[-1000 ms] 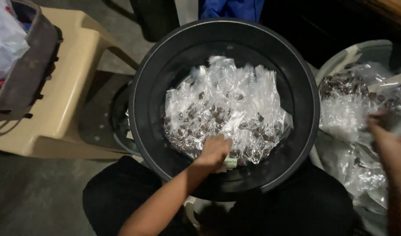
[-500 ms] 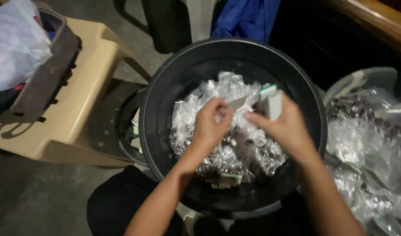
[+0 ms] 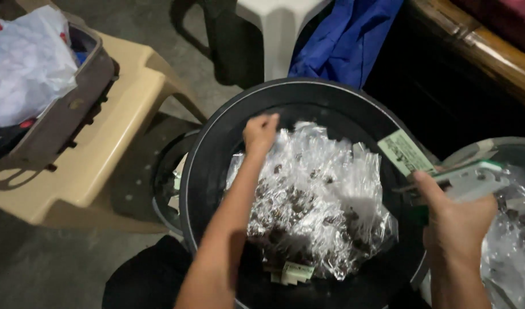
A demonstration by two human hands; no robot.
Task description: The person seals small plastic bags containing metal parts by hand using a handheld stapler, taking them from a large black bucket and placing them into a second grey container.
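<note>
A black round basin (image 3: 208,166) holds a heap of clear plastic bags (image 3: 319,212) filled with small dark pieces. My left hand (image 3: 260,133) reaches to the heap's far left edge, fingers closed on the clear plastic there. My right hand (image 3: 454,220) is over the basin's right rim and grips a metal stapler (image 3: 474,176). A green and white paper label (image 3: 405,151) sticks up at the stapler's front end. More paper labels (image 3: 291,272) lie under the heap at the basin's near side.
A beige plastic stool (image 3: 111,143) at left carries a grey bag (image 3: 68,114) and a white plastic bag (image 3: 25,63). A white stool (image 3: 279,28) and blue cloth (image 3: 348,40) stand behind. A second basin (image 3: 491,150) with filled clear bags (image 3: 511,246) sits at right, by wooden furniture (image 3: 491,46).
My hands were together over the middle of the heap. My left hand has moved to the far left edge, and my right hand has pulled right to the rim with the stapler and label.
</note>
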